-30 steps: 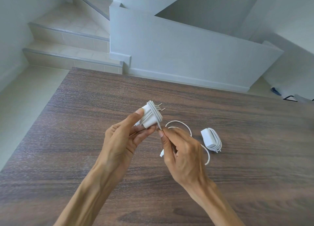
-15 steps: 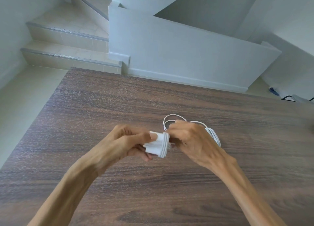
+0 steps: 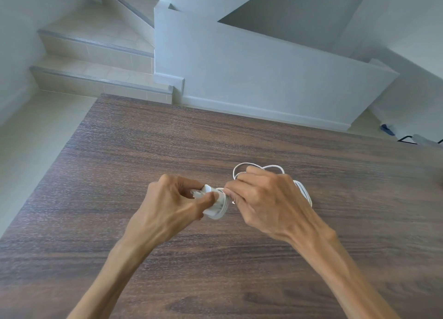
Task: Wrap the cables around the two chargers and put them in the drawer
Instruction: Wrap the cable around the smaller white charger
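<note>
Left hand (image 3: 175, 208) curls round 1 white plastic charger (image 3: 215, 204) above the dark wood-grain table (image 3: 143, 150); right hand (image 3: 266, 203) pinches its thin white cable (image 3: 242, 168), looped beyond the knuckles.

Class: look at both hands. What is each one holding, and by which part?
The left hand grips the white charger by its body, thumb across its side. The right hand pinches the cable close to the charger's wrapped end.

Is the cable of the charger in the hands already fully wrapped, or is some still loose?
Partly wrapped. Several turns lie round the charger in the left hand; a loose cable loop shows beyond the right hand.
</note>
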